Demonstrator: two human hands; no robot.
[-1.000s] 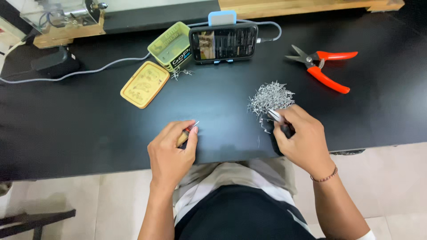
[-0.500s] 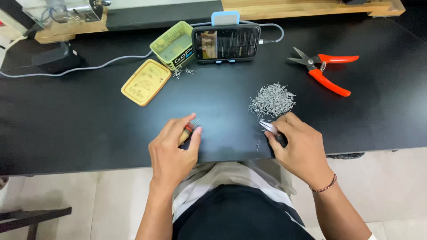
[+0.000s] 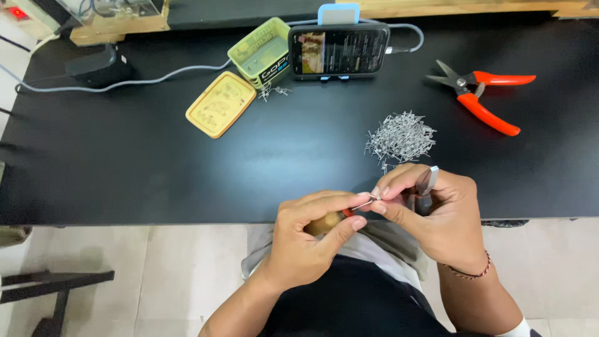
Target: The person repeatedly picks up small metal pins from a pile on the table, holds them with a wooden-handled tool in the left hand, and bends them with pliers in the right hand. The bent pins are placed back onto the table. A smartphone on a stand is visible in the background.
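My left hand [image 3: 309, 234] is closed around a small brownish tool with a red tip [image 3: 329, 221] at the front edge of the black table [image 3: 156, 168]. My right hand [image 3: 430, 209] pinches a tiny metal piece [image 3: 373, 197] against that tip. The same hand also holds a flat metal tool [image 3: 428, 181]. The two hands touch at the fingertips. A heap of small silver metal pieces [image 3: 399, 137] lies just beyond my right hand.
Orange-handled cutters [image 3: 483, 100] lie at the right. A phone [image 3: 338, 51] stands on a blue holder at the back, beside an open green tin [image 3: 259, 57] and its yellow lid [image 3: 221, 103]. A black adapter [image 3: 100, 65] with a grey cable sits far left.
My right hand left the heap with a metal piece and came left. My left hand moved right, and the two hands now meet at the table's front edge.
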